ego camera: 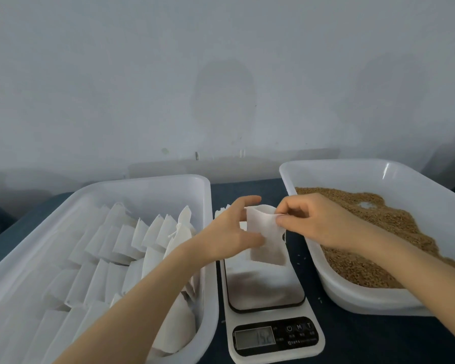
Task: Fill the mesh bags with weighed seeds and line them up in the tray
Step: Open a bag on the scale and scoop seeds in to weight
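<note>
both forearms were reached forward above the scale (265, 290); a mesh bag (267, 237) was pinched at its mouth by the left hand (234, 229) and right hand (310, 219).

Dark table (378, 342) — bag tray (142, 179), scale (265, 285), seed tray (352, 162).

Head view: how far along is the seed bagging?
Done: several rows of bags stand lined up in the left tray. In hand: left hand and right hand hold one flat mesh bag by its mouth above the scale. Left: filling it; plenty of seeds lie in the right tray.
</note>
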The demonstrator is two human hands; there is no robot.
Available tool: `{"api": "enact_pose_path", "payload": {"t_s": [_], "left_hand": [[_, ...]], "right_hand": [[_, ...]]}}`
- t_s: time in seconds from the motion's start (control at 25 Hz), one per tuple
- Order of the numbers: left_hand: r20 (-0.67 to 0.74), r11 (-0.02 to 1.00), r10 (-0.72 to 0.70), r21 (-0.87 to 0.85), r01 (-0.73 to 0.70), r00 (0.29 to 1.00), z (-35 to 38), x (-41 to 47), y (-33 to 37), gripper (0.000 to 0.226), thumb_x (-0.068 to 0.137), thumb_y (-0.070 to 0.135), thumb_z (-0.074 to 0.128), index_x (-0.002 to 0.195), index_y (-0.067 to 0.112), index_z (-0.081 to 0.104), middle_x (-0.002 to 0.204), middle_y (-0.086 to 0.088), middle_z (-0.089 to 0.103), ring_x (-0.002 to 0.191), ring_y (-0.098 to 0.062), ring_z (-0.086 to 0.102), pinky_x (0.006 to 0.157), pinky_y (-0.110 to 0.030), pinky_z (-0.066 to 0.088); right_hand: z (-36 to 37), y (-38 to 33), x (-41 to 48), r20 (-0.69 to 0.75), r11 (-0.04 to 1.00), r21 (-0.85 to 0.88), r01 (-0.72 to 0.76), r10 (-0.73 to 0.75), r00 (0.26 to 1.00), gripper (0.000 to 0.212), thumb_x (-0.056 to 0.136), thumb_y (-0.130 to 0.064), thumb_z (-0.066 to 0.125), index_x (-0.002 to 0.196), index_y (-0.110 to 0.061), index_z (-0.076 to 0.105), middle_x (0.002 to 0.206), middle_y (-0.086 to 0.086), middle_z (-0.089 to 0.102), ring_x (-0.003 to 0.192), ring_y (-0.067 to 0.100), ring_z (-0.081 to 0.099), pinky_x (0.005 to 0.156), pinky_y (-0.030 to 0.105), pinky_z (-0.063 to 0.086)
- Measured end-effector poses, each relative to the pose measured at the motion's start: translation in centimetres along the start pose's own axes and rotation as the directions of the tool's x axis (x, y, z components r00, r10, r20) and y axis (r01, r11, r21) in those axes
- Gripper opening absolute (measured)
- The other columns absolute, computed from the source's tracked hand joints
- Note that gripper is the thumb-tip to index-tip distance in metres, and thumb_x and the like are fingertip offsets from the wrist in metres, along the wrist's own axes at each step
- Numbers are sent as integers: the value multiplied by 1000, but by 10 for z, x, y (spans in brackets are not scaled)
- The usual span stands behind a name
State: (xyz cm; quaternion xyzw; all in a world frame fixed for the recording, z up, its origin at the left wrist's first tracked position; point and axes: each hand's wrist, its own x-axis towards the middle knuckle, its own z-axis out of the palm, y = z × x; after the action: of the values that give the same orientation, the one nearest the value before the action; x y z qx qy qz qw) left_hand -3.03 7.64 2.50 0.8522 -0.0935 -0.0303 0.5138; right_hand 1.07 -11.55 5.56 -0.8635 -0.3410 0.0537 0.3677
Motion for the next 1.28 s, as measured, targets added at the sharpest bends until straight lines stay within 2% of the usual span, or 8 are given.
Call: {"api": "enact_pose_path", "payload": {"t_s": [0.16, 0.24, 0.32, 0.56, 0.68, 0.8, 1.0, 1.28], "left_hand": [[-18, 990, 4, 141, -2, 1000, 4, 2, -4, 13, 83, 27, 73, 85, 36, 63, 76, 16, 67, 69, 3, 61, 65, -11, 49], [-81, 983, 8, 184, 7, 997, 5, 2, -6, 17, 84, 26, 71, 73, 36, 65, 65, 18, 64, 64, 1, 59, 60, -9, 45], [-109, 985, 39, 171, -20, 993, 6, 1, -6, 23, 86, 24, 70, 75, 44, 66, 74, 18, 70, 75, -1, 64, 69, -11, 49], [-71, 976, 31, 217, -15, 997, 1, -1, -4, 22, 88, 24, 67, 79, 44, 67, 80, 9, 71, 70, -3, 62, 66, -14, 48], [-37, 950, -36, 310, 46, 999, 0, 1, -4, 10, 85, 24, 69, 75, 23, 68, 68, 5, 64, 57, 0, 55, 60, -16, 48], [-32, 932, -52, 356, 60, 998, -1, 1, -3, 21, 87, 23, 67, 67, 24, 63, 59, 11, 60, 55, 0, 56, 56, -14, 46], [-74, 931, -64, 355, 86, 995, -3, 2, -4, 21, 87, 29, 67, 74, 13, 66, 74, -7, 68, 70, -16, 64, 75, -34, 53], [-65, 880, -40, 471, 66, 997, -1, 0, -1, 13, 78, 42, 73, 84, 36, 64, 73, 11, 63, 62, -1, 55, 57, -11, 41]], "right_hand": [[3, 9, 3, -114, 981, 192, 42, -20, 993, 6, 89, -22, 62, 89, -22, 67, 82, -1, 71, 80, 18, 65, 73, 27, 47], [11, 15, 1, -140, 965, 264, 5, 33, 990, 26, 82, -34, 68, 106, -29, 60, 88, -7, 71, 82, 10, 66, 74, 19, 48], [20, 22, 1, -77, 980, 188, -62, 78, 994, 51, 70, -47, 74, 115, -36, 54, 93, -10, 69, 82, 3, 65, 74, 17, 49], [25, 30, 1, -115, 998, -26, -56, 52, 992, 15, 73, -38, 77, 75, -28, 66, 71, -7, 64, 51, -2, 48, 50, 11, 35], [26, 30, -2, -96, 997, -45, -63, 59, 994, 14, 76, -33, 76, 72, -25, 65, 65, -11, 61, 49, -4, 48, 52, 8, 36], [28, 29, -3, -85, 996, -57, -74, 69, 994, 13, 76, -31, 76, 73, -24, 65, 61, -13, 60, 50, -5, 49, 53, 8, 36], [28, 26, -3, -85, 994, -74, -80, 74, 994, 11, 78, -31, 75, 76, -25, 66, 59, -8, 57, 48, -5, 48, 48, 8, 35], [28, 23, -6, -39, 992, -101, -80, 76, 996, 6, 81, -37, 70, 83, -32, 67, 58, -26, 57, 52, -11, 50, 51, 3, 34]]}}
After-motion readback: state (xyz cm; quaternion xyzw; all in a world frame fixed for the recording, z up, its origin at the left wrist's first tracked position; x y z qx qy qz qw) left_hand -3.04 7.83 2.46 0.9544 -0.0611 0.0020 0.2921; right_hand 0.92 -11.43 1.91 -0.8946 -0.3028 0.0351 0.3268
